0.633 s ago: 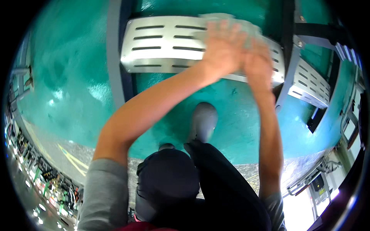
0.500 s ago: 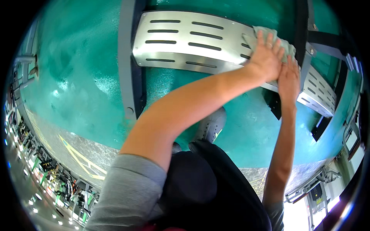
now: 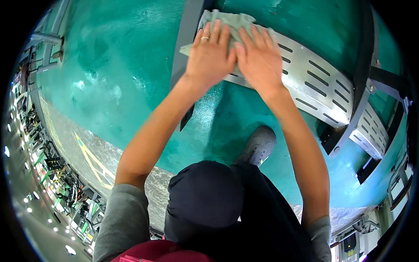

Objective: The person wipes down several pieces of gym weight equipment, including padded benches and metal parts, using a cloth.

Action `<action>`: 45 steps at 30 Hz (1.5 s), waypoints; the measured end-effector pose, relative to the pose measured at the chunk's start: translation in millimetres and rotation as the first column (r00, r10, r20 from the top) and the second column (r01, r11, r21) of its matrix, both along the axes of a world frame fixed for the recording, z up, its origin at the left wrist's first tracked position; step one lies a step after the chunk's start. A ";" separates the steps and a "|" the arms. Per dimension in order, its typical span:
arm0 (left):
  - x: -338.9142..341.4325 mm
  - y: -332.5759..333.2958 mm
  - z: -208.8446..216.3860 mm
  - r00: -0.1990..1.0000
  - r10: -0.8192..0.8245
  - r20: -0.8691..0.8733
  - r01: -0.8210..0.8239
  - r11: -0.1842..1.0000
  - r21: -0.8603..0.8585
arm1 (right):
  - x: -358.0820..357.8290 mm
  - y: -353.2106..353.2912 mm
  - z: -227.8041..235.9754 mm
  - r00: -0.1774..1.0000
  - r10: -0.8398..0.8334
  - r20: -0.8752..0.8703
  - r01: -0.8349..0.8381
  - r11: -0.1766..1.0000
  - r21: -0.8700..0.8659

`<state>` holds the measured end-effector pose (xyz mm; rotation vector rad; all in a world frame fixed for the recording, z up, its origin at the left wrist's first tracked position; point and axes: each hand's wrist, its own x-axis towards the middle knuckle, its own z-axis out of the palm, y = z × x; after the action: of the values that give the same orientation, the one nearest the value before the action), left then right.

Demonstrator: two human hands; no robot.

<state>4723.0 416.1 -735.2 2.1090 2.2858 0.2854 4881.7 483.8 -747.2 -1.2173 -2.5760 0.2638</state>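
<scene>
My left hand (image 3: 211,54) and my right hand (image 3: 258,59) lie flat, side by side, pressing a pale green cloth (image 3: 227,19) onto the left end of a slotted silver metal plate (image 3: 314,85). Fingers of both hands are spread over the cloth, and a ring shows on the left hand. The cloth bunches out above the fingertips and hangs a little over the plate's dark left frame bar (image 3: 185,52). Most of the cloth lies hidden under my palms.
A second slotted metal plate (image 3: 371,133) sits to the right, past a dark frame bar (image 3: 360,61). The floor (image 3: 113,83) is glossy green with a grey strip and yellow lines (image 3: 94,159) lower left. My grey shoe (image 3: 258,146) stands below the plate.
Both hands and the cloth have slid from the plate's right end across to its left end. The view has swung, so the plate now lies further right.
</scene>
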 end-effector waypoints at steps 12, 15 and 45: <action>37.0 -62.3 42.6 0.981 -0.025 0.195 0.044 0.995 -0.093 | 17.7 -53.4 34.4 0.990 0.140 0.021 -0.138 0.987 -0.088; 21.8 -37.0 22.9 0.986 -0.007 0.165 0.014 0.999 -0.043 | 5.3 -28.7 19.6 0.992 0.130 -0.003 -0.129 0.986 -0.102; 162.7 86.2 -19.9 0.948 -0.310 0.067 0.317 0.934 -0.165 | 175.1 36.7 -6.8 0.940 -0.317 0.127 0.320 0.948 -0.003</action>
<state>4885.7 502.3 -755.1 2.3035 1.8349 0.1135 5056.9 520.5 -754.0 -1.6821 -2.4291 0.1531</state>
